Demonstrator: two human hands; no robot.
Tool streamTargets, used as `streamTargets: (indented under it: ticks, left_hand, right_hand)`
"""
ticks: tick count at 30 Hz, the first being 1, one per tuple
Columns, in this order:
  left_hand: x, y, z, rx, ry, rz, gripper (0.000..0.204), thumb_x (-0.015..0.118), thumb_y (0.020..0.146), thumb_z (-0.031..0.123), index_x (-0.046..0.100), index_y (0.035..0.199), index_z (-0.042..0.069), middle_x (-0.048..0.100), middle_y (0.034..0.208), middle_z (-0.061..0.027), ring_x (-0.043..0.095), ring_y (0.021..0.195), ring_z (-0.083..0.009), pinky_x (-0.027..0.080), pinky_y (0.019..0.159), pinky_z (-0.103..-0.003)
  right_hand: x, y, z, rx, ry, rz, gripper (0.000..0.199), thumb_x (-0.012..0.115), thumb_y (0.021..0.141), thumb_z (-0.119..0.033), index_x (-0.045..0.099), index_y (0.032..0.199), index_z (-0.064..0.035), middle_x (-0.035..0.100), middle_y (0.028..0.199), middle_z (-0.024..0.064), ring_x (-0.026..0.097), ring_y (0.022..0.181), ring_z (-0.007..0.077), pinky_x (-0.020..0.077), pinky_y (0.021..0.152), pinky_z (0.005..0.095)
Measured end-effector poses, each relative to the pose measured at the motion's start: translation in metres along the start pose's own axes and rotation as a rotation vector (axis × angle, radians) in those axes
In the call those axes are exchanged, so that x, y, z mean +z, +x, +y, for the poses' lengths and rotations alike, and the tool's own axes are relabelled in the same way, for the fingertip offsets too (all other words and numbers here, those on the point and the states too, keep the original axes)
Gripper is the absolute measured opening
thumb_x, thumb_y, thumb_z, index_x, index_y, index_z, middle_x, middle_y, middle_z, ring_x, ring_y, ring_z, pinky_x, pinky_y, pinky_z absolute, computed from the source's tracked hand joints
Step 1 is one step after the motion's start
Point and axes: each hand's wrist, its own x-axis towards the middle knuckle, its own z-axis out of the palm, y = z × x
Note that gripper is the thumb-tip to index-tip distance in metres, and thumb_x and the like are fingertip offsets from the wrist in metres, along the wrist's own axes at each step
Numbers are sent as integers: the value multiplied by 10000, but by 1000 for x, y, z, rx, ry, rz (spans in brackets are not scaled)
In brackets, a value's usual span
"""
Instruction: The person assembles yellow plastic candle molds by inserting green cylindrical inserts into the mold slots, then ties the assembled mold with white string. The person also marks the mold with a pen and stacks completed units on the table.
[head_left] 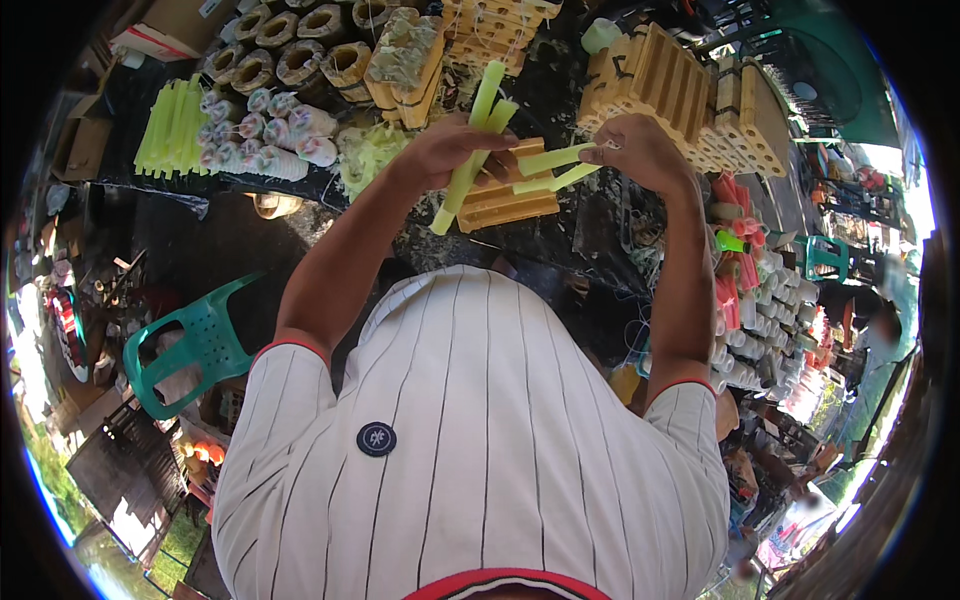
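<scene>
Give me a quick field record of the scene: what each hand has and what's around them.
left hand: grips a bundle of pale green strips, upright and tilted
right hand: pinches two loose green strips pointing toward the left hand
under hands: yellow wooden block on dark table
far left: flat stack of green strips, wrapped white rolls
right: slotted wooden rack
lower left: green plastic chair
</scene>
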Motion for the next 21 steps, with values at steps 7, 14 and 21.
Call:
streamTargets:
  ticks: [7, 14, 21]
  left_hand:
    - [-51, 14, -87, -99, 664, 312, 211, 770, 935, 163, 686, 992, -21, 697, 769, -70, 668, 603, -156, 525, 528, -296]
    - [-38, 18, -120, -17, 588, 380, 272, 799, 904, 182, 683, 1039, -23, 718, 829, -107, 682, 671, -167, 550, 603, -338]
    - [57, 5, -10, 512, 806, 170, 472, 887, 836, 233, 675, 1204, 28, 755, 1036, -122, 722, 940, -258, 562, 865, -401]
  right_hand:
    - [49, -2, 39, 72, -57, 361, 343, 850, 863, -298, 782, 1046, -15, 763, 1022, 209, 714, 1039, 376, 548, 936, 467]
    - [73, -19, 9, 44, 128, 420, 239, 722, 941, -108, 748, 1153, 0, 732, 1029, 211, 701, 1007, 390, 535, 911, 478]
    - [42, -25, -10, -107, 701, 163, 166, 622, 1025, -56, 668, 1165, 19, 699, 959, 73, 663, 898, 151, 523, 830, 325]
